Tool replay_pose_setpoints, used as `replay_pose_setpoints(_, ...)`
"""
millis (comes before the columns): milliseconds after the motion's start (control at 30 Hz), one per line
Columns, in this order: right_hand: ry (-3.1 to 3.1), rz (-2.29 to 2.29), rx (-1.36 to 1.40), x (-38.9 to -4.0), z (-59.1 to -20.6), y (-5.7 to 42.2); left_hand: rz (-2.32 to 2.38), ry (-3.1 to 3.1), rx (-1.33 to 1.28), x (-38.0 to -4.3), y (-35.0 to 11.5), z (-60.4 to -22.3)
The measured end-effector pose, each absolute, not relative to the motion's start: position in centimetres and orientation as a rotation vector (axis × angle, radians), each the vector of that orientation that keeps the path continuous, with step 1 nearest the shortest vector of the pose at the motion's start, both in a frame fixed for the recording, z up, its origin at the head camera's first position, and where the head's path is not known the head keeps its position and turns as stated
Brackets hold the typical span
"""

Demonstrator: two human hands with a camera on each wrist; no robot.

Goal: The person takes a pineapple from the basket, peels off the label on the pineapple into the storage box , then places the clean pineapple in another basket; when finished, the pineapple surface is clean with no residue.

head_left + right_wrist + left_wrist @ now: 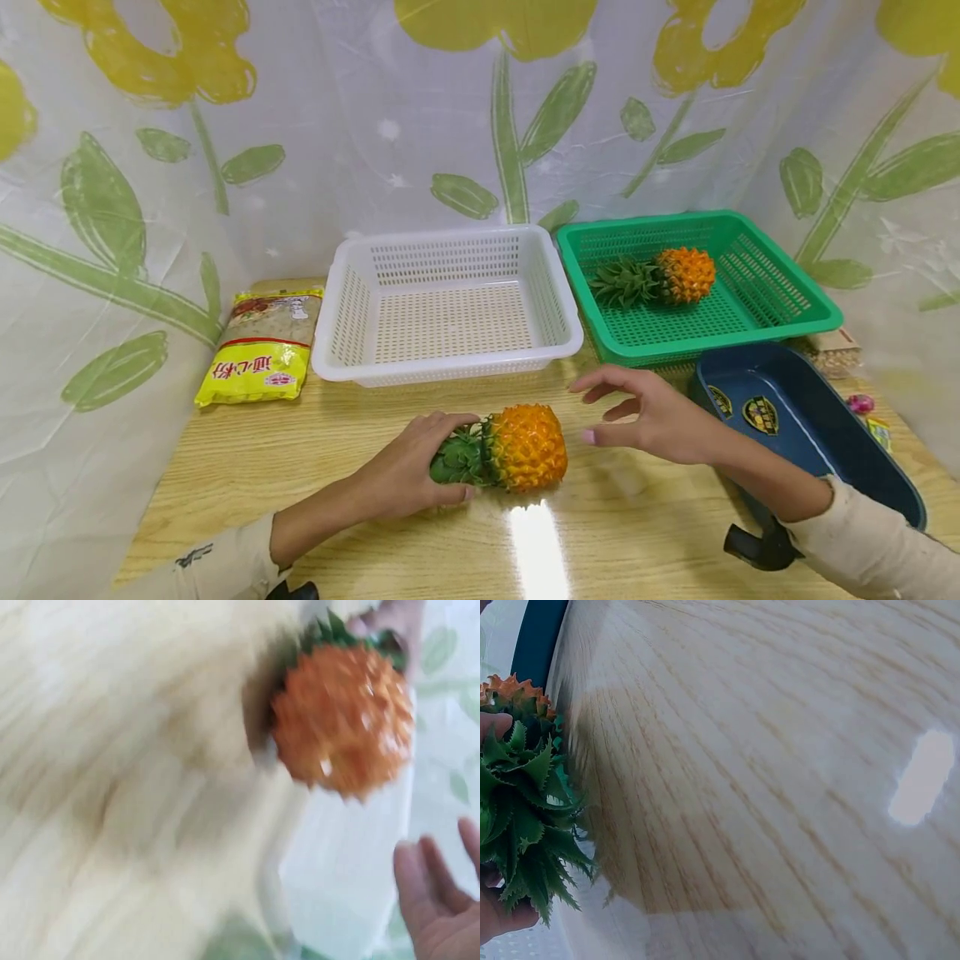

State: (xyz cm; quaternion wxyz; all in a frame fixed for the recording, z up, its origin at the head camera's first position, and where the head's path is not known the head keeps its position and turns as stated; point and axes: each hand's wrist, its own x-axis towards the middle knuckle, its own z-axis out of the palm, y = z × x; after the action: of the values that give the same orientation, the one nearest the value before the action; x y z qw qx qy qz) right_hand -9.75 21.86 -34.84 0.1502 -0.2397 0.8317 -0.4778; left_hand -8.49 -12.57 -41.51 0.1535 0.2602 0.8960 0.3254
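Observation:
My left hand [405, 467] grips a small orange pineapple [527, 448] by its green leafy crown, with thumb and fingers around the leaves. The fruit lies sideways, its orange end pointing right; whether it touches the table cannot be told. In the left wrist view, spiky leaves [529, 817] show between thumb and fingers. To the right of the fruit hovers my right hand [652, 417], holding nothing, its fingers apart and loosely bent. The right wrist view, blurred, has the pineapple's bumpy end [341, 724] apart from the right fingers [420, 889].
Behind the hands stands a white plastic basket [450, 368]. A green basket [720, 340] to its right holds another pineapple [686, 275]. A dark blue tray [825, 425] sits under and beyond the right forearm. At left lies a yellow food packet [258, 358]. Flowered curtains enclose the table.

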Motion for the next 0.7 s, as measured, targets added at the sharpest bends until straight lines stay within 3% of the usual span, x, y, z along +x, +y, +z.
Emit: replay_pose_setpoints(700, 2.183, -1.318, -0.512, -10.4, -38.4, 14.4, 0.955, 2.572, 0.807, -8.5, -12.7, -41.7)
